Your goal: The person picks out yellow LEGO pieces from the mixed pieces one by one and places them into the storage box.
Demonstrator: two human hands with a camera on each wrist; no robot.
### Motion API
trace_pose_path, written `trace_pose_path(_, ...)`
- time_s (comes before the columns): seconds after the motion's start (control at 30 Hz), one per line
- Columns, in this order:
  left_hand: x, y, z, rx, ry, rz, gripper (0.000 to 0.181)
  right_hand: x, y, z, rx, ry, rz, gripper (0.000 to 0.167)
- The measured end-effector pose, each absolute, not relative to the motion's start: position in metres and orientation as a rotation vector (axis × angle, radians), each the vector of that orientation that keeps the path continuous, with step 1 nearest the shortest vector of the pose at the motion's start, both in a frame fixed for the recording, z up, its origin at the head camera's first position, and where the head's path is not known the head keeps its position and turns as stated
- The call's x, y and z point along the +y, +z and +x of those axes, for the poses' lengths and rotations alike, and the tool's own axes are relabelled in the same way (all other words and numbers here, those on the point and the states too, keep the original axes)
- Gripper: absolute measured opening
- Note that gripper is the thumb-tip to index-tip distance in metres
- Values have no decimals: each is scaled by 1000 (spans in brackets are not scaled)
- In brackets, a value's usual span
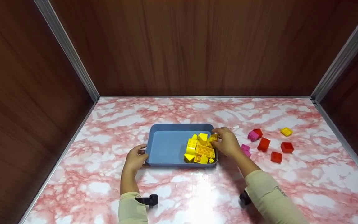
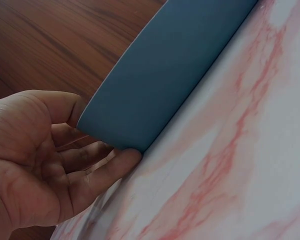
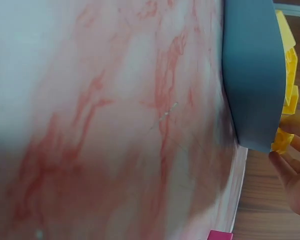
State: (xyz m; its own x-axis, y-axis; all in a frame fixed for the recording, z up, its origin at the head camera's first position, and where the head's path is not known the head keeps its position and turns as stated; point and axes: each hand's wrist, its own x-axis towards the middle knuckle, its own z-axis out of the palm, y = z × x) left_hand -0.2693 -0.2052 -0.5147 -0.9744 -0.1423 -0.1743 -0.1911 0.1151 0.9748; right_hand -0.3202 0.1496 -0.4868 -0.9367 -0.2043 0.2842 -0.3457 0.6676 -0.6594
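A blue-grey tray [image 1: 169, 146] lies on the table with a pile of yellow toy bricks [image 1: 204, 151] heaped at its right end. At the tray's left end, my left hand [image 1: 136, 158] grips the tray wall [image 2: 135, 95], thumb at the rim and fingertips low on the outside in the left wrist view. My right hand [image 1: 227, 142] is over the right end, pinching a yellow toy brick [image 1: 213, 137] between thumb and fingers. The right wrist view shows that brick [image 3: 281, 142] beside the rim, with part of the hand [image 3: 297, 175] cut off.
Right of the tray lie several red bricks [image 1: 263, 144], pink bricks [image 1: 253, 136] and one yellow brick [image 1: 286, 132]. Wood-patterned panels [image 1: 179, 46] with metal edging enclose the back and sides of the marbled table [image 1: 104, 186].
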Motion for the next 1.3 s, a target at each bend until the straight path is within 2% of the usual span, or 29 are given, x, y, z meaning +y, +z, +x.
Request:
trace_pose_path(0.3,-206,-515,-269,2327,2032,-326,53,149,-485,-318,-2583,1253,461,41)
trace_pose_path(0.7,-206,-513,-269,2301,2043,-330,53,142,-483,-322,-2532,1387,655,40)
trace_pose_path(1.3,-206,-510,-267,2284,2028,-317,55,165,-480,-315,-2496,1274,614,36)
